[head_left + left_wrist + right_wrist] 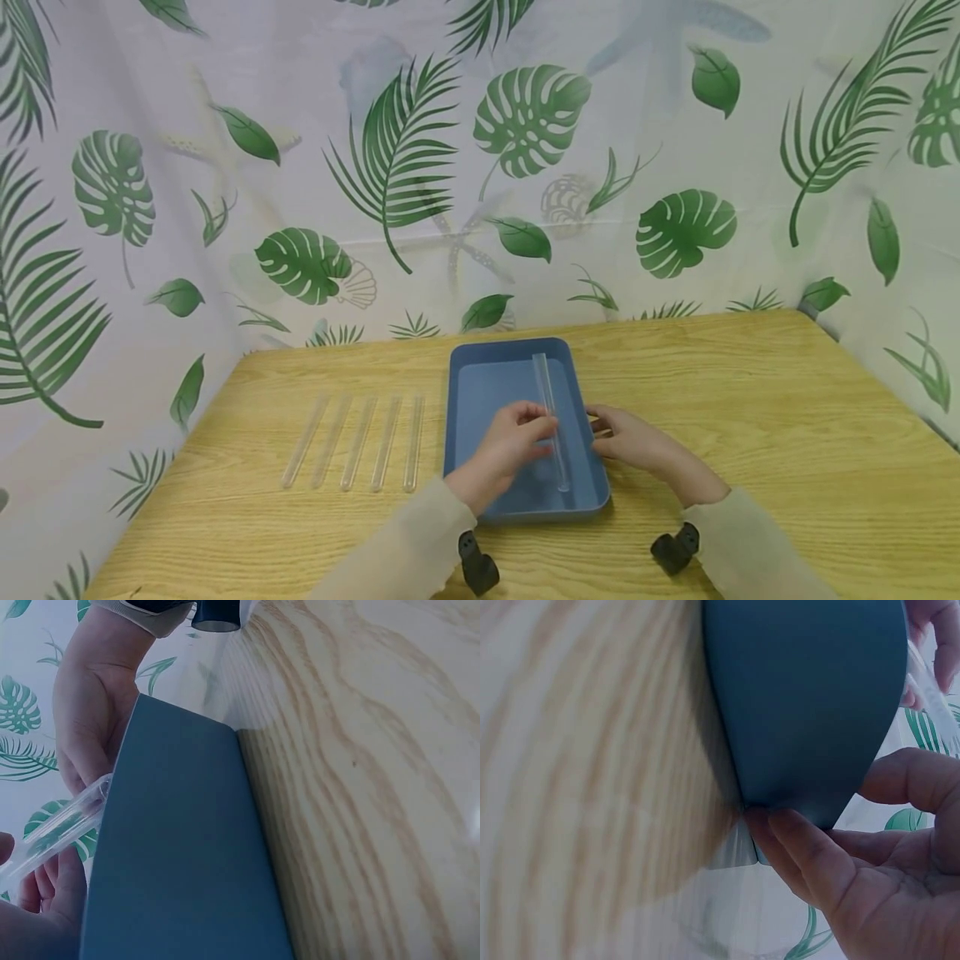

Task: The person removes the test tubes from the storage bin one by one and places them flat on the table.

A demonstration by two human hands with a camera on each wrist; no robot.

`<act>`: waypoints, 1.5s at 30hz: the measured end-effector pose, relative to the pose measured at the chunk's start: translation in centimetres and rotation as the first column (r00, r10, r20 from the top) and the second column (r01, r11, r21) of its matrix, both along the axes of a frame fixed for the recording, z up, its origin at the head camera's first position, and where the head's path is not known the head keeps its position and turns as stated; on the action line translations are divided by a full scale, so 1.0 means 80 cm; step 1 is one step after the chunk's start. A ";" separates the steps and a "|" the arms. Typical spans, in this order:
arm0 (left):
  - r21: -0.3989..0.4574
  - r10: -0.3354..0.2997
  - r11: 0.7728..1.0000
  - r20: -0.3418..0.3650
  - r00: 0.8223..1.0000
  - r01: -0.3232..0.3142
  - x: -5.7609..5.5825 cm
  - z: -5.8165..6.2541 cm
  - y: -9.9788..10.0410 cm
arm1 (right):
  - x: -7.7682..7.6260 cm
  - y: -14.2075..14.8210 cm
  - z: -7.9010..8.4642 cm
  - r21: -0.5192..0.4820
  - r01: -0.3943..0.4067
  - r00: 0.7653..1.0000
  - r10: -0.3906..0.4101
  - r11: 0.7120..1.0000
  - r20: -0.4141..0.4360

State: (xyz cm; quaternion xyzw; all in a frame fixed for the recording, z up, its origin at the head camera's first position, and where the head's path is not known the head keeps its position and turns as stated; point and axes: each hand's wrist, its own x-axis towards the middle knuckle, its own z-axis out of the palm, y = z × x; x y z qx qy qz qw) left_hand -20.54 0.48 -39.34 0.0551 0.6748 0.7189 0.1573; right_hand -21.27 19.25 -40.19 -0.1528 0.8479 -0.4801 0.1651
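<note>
My left hand (517,442) pinches a clear glass-like test tube (559,467) between thumb and fingers, over the right half of a blue tray (480,392). The tube slants along the tray's length, its rounded end toward me. In the left wrist view the tube (64,825) shows above the tray's rim, with the left hand's fingers around it. My right hand (633,437) is at the tray's right side. In the right wrist view its fairly straight fingers (810,847) touch the tray's outer wall (802,712) low down, while the thumb lies by the rim.
Several clear test tubes (360,442) lie side by side in a row on the wooden table (712,375), left of the tray. A white cloth with green leaves (525,117) hangs behind the table and along its sides. Each wrist carries a small black camera (480,562).
</note>
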 end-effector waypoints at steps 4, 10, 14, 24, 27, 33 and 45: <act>0.006 -0.022 1.000 -0.029 0.999 0.022 0.002 0.003 -0.008 | 0.000 0.000 0.001 0.001 -0.001 1.000 0.001 1.000 0.000; -0.019 -0.028 0.999 -0.069 0.997 0.027 0.003 0.004 -0.018 | 0.002 -0.001 0.004 -0.001 -0.002 1.000 0.002 1.000 0.004; -0.030 -0.019 0.999 -0.084 0.996 0.016 0.005 0.005 -0.022 | 0.003 -0.001 0.004 -0.007 -0.004 1.000 0.004 1.000 0.009; -0.038 -0.021 0.999 -0.108 0.994 0.017 0.015 0.018 -0.036 | 0.002 0.000 0.002 -0.001 0.008 1.000 -0.008 1.000 -0.001; -0.042 -0.013 0.999 -0.129 0.992 0.008 0.008 0.009 -0.043 | 0.003 0.000 0.003 -0.007 0.001 1.000 -0.001 1.000 -0.006; -0.041 0.011 0.999 -0.162 0.987 -0.018 0.010 0.011 -0.057 | 0.003 0.001 0.001 -0.005 0.000 1.000 0.000 1.000 -0.020; -0.096 0.081 0.990 -0.182 0.980 -0.100 0.010 0.020 -0.101 | 0.002 -0.001 0.001 -0.014 0.006 1.000 -0.006 1.000 0.000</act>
